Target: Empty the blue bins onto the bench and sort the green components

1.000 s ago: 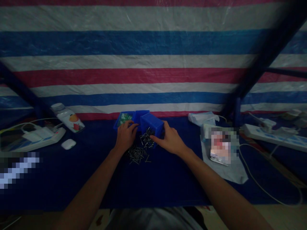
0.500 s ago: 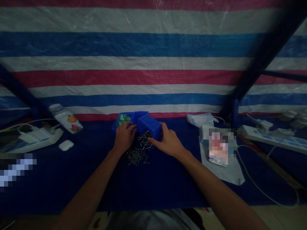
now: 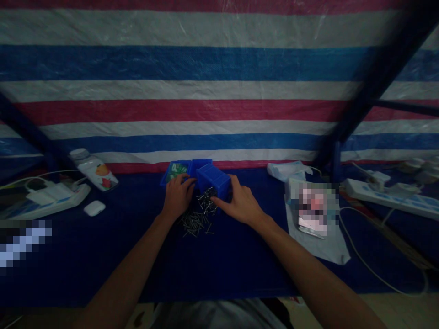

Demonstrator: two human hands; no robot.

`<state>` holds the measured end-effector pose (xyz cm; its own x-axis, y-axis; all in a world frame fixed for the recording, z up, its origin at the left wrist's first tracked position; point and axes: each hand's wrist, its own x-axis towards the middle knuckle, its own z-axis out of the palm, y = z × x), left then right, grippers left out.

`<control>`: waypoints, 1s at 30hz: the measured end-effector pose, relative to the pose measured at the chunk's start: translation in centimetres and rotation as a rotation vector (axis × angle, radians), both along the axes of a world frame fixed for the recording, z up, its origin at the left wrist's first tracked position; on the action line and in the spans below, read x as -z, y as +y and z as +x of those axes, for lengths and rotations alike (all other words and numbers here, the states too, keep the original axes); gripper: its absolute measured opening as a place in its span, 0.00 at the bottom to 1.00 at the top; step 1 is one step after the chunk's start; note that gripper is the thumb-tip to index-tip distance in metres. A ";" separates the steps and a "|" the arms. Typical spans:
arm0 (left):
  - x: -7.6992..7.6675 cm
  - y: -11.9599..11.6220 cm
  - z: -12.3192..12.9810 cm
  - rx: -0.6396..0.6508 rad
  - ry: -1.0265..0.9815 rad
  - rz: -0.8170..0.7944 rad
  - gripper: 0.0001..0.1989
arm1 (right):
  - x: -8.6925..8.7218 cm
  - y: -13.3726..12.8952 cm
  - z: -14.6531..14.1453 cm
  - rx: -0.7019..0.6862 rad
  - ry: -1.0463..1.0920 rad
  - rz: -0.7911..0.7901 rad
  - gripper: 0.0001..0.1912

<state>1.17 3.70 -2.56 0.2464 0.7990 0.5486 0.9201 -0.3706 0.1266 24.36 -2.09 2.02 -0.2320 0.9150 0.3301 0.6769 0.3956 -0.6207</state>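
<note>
A blue plastic bin (image 3: 214, 179) is tipped on its side, its mouth toward me, with dark screws or nails (image 3: 207, 201) at its opening. More of them lie in a loose pile (image 3: 194, 223) on the blue table. My right hand (image 3: 240, 199) grips the bin's right side, thumb at the mouth. Beside the pile, my left hand (image 3: 178, 195) has its fingers bent at the front of another blue bin (image 3: 167, 176), which contains green and white packets (image 3: 176, 171); whether it holds anything is hidden.
On the left are a white bottle (image 3: 96, 170), a small white case (image 3: 94, 208) and a power strip (image 3: 65, 197). Rightward lie a white sheet (image 3: 329, 251), a blurred pink item (image 3: 313, 212), a white packet (image 3: 288, 171), a cable and another power strip (image 3: 398, 199).
The tipped bin has shifted very slightly to the left. Both hands stay almost where they were.
</note>
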 end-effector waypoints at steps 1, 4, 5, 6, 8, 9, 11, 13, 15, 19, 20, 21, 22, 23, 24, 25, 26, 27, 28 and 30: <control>0.0 0.0 0.0 0.003 -0.002 0.000 0.12 | 0.0 0.0 0.0 -0.002 0.002 0.004 0.39; -0.1 0.0 0.0 0.004 -0.004 0.000 0.12 | 0.1 0.0 0.0 -0.004 0.006 0.016 0.40; -0.1 0.0 0.0 0.004 -0.002 0.001 0.12 | 0.1 0.0 0.0 -0.003 0.006 0.020 0.40; -0.1 0.0 0.0 0.004 0.001 0.002 0.12 | 0.1 0.0 0.0 -0.004 0.006 0.024 0.40; -0.1 0.0 0.0 0.005 0.007 0.005 0.13 | 0.1 0.0 0.0 -0.008 0.006 0.027 0.40; 0.0 0.0 0.0 0.006 0.009 0.006 0.13 | 0.1 0.0 0.0 -0.008 0.007 0.028 0.40; 0.1 0.1 -0.1 0.007 0.010 0.008 0.13 | 0.2 0.0 0.0 -0.009 0.012 0.031 0.40; 0.2 0.2 -0.2 0.008 0.008 0.010 0.13 | 0.2 0.0 0.0 -0.009 0.018 0.035 0.40; 0.3 0.3 -0.2 0.009 0.006 0.012 0.13 | 0.2 0.0 0.0 -0.016 0.022 0.039 0.40; 0.3 0.3 -0.2 0.009 0.008 0.009 0.12 | 0.2 -0.1 -0.1 -0.035 0.020 0.051 0.38; 0.2 0.3 -0.2 0.005 0.010 0.009 0.12 | 0.2 -0.1 -0.1 -0.037 0.018 0.053 0.38; 0.2 0.2 -0.1 0.000 0.012 0.010 0.12 | 0.1 -0.1 -0.1 -0.038 0.016 0.054 0.38; 0.2 0.2 -0.1 -0.004 0.013 0.010 0.12 | 0.1 -0.1 -0.1 -0.040 0.013 0.055 0.38; 0.2 0.2 -0.1 -0.005 0.014 0.010 0.12 | 0.1 -0.1 0.0 -0.041 0.013 0.059 0.38; 0.2 0.2 -0.1 -0.005 0.013 0.009 0.12 | 0.2 -0.1 0.0 -0.042 0.013 0.064 0.38; 0.1 0.2 -0.1 -0.003 0.012 0.007 0.12 | 0.2 -0.1 0.0 -0.042 0.014 0.069 0.38; 0.1 0.1 -0.1 -0.002 0.010 0.007 0.12 | 0.2 -0.1 0.0 -0.043 0.015 0.074 0.38; 0.1 0.1 -0.1 0.000 0.010 0.007 0.12 | 0.3 -0.1 0.0 -0.042 0.016 0.077 0.38; 0.1 0.1 -0.1 0.002 0.011 0.009 0.12 | 0.3 -0.1 0.0 -0.041 0.018 0.078 0.38; 0.1 0.1 -0.1 0.002 0.012 0.016 0.12 | 0.3 -0.1 0.0 -0.039 0.019 0.070 0.39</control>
